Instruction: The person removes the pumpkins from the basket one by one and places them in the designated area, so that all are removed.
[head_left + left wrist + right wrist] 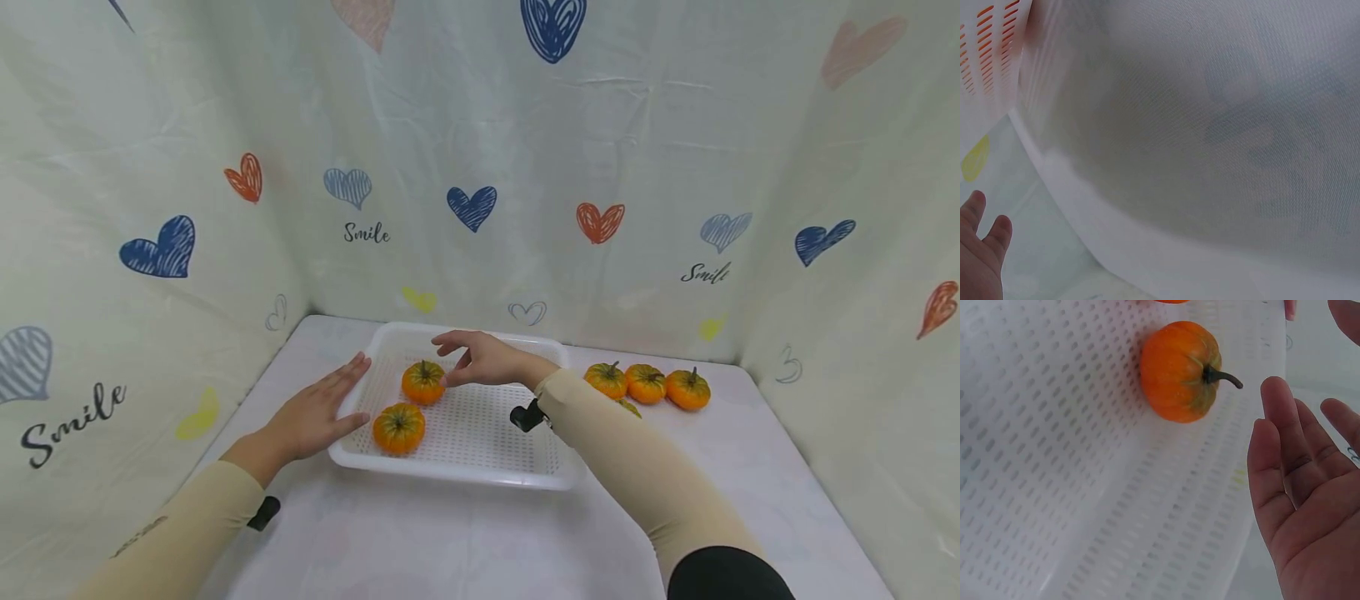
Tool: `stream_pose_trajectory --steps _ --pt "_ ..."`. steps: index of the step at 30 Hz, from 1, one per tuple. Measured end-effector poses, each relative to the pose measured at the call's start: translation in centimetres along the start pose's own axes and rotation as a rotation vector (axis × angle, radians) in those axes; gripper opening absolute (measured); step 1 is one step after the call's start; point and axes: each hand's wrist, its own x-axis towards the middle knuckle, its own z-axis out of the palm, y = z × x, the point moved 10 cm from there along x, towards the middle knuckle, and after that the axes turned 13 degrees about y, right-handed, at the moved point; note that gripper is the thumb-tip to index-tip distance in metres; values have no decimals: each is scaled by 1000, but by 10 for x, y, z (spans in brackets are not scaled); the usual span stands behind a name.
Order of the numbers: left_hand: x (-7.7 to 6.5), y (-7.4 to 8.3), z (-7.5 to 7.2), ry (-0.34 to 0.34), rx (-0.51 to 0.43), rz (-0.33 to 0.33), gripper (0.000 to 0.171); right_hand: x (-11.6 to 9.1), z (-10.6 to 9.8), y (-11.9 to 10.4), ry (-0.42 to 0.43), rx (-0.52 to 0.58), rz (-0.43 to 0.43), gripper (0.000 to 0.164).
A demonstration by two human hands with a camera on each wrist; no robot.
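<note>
Two small orange pumpkins with green tops lie in the left part of a white perforated plastic basket [487,479]: a rear pumpkin [423,382] and a front pumpkin [399,428]. My right hand [491,358] hovers above the basket just right of the rear pumpkin, fingers loosely bent. In the right wrist view, a pumpkin [1182,372] sits apart from that hand's fingers [1272,456], and nothing is in the palm. Along the basket's left rim lies my left hand [315,417], fingers stretched out; whether it touches the rim I cannot tell.
More pumpkins [687,389] sit on the white-covered table [465,542] right of the basket, one partly hidden by my right sleeve. A curtain [525,133] printed with hearts encloses the table at the back and sides.
</note>
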Motion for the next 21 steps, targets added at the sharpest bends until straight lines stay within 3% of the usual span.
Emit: stream_pose_trajectory --steps 4,13,21 --pt "0 1 -1 2 -3 -5 82 4 19 1 -51 2 -20 65" --pt "0 0 0 3 -13 -3 83 3 56 4 -135 -110 -21 65" --pt "0 1 -2 11 -19 10 81 2 81 9 -205 -86 -30 71"
